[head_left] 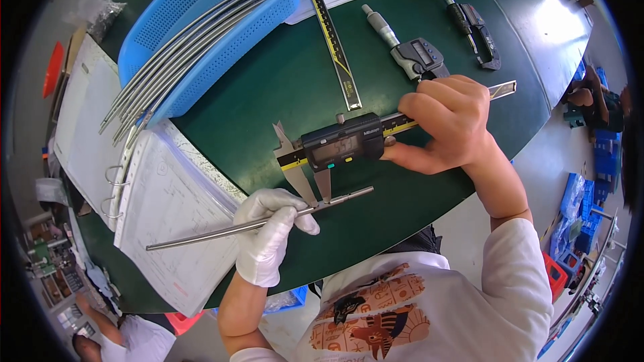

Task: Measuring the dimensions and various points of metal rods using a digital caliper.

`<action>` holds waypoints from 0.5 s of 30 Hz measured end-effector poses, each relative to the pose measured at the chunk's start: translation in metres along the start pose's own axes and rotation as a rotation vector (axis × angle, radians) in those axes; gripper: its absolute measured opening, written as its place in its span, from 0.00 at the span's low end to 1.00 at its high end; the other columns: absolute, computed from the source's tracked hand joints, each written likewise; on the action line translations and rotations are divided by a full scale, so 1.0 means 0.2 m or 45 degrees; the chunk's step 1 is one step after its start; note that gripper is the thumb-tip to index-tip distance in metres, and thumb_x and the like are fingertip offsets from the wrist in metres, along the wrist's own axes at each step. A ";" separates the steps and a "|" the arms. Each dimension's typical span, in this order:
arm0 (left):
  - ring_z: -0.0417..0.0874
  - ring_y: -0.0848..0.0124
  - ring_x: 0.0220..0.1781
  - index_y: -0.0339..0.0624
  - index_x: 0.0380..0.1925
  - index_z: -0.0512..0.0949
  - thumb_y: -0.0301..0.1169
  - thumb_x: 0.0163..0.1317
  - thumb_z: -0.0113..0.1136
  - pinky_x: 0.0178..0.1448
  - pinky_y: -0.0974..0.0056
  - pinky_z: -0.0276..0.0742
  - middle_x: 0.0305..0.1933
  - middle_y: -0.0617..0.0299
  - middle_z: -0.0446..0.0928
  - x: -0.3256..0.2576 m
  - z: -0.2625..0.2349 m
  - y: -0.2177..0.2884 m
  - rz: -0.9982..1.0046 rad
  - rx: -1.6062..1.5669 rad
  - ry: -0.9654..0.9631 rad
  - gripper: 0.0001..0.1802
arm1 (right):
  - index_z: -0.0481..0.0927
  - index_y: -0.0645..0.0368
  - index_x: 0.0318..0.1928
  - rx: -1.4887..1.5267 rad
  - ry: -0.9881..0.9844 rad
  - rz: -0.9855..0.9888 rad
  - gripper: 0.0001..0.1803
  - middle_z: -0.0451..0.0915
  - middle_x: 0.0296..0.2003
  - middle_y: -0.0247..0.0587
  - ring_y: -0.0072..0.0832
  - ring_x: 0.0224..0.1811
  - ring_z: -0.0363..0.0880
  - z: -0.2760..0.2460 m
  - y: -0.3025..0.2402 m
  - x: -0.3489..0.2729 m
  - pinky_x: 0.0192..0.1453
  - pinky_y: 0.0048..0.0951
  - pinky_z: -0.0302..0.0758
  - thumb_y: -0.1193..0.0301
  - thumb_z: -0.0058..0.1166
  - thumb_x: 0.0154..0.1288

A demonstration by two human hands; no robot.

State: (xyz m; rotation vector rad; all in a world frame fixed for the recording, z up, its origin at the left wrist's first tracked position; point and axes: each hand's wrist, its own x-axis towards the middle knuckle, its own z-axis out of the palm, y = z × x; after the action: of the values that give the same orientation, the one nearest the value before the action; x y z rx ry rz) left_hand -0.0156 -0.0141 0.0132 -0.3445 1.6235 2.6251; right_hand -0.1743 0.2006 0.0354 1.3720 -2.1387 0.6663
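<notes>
My left hand (272, 231), in a white glove, pinches a slim metal rod (208, 235) that slants up to the right. The rod's stepped right part sticks out past my fingers. My bare right hand (446, 124) is closed round the beam of a digital caliper (343, 144), thumb at its small roller. The caliper's jaws point down to the rod, one on each side of a narrow portion near my gloved fingertips. Whether both jaws touch the metal I cannot tell.
A blue perforated basket (231, 50) with several metal rods (194, 40) stands at the back left. Beyond the caliper lie a second caliper (333, 40) and two digital micrometers, one nearer (417, 57), one farther (475, 27). A ring binder with drawings (178, 218) lies left.
</notes>
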 end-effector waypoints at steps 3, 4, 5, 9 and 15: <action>0.77 0.67 0.25 0.31 0.29 0.71 0.24 0.57 0.50 0.33 0.65 0.75 0.23 0.53 0.74 0.00 0.00 0.00 0.001 0.009 -0.003 0.05 | 0.68 0.53 0.19 0.007 -0.006 0.009 0.21 0.58 0.11 0.29 0.24 0.10 0.60 0.00 0.00 0.00 0.13 0.24 0.56 0.53 0.62 0.37; 0.77 0.67 0.25 0.31 0.29 0.71 0.23 0.56 0.50 0.33 0.65 0.75 0.23 0.53 0.74 0.00 0.00 0.00 -0.005 0.010 -0.004 0.05 | 0.68 0.53 0.19 0.012 -0.008 0.011 0.20 0.59 0.11 0.29 0.24 0.10 0.60 0.00 0.00 0.00 0.13 0.24 0.56 0.53 0.62 0.37; 0.77 0.67 0.25 0.31 0.29 0.71 0.23 0.56 0.50 0.33 0.65 0.75 0.23 0.53 0.74 0.00 0.00 0.00 -0.011 0.012 -0.003 0.05 | 0.69 0.53 0.19 0.018 -0.009 0.012 0.20 0.59 0.11 0.29 0.24 0.10 0.60 0.00 0.00 0.00 0.13 0.24 0.56 0.53 0.62 0.37; 0.77 0.67 0.25 0.31 0.29 0.71 0.23 0.56 0.50 0.33 0.65 0.75 0.23 0.53 0.74 0.00 0.00 0.00 -0.010 0.012 -0.008 0.05 | 0.69 0.53 0.19 0.024 -0.007 0.017 0.20 0.59 0.12 0.29 0.24 0.10 0.60 0.00 0.00 0.00 0.13 0.24 0.56 0.53 0.62 0.37; 0.77 0.68 0.25 0.31 0.29 0.71 0.23 0.56 0.50 0.33 0.65 0.75 0.24 0.53 0.74 0.00 0.00 0.00 -0.013 0.008 -0.005 0.05 | 0.69 0.53 0.19 0.030 -0.004 0.017 0.20 0.59 0.12 0.29 0.25 0.10 0.61 0.00 0.00 0.00 0.13 0.24 0.56 0.53 0.63 0.37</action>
State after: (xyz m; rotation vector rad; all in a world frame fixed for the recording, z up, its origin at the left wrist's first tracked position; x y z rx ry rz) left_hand -0.0155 -0.0143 0.0130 -0.3457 1.6245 2.6108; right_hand -0.1748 0.2007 0.0348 1.3730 -2.1508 0.6972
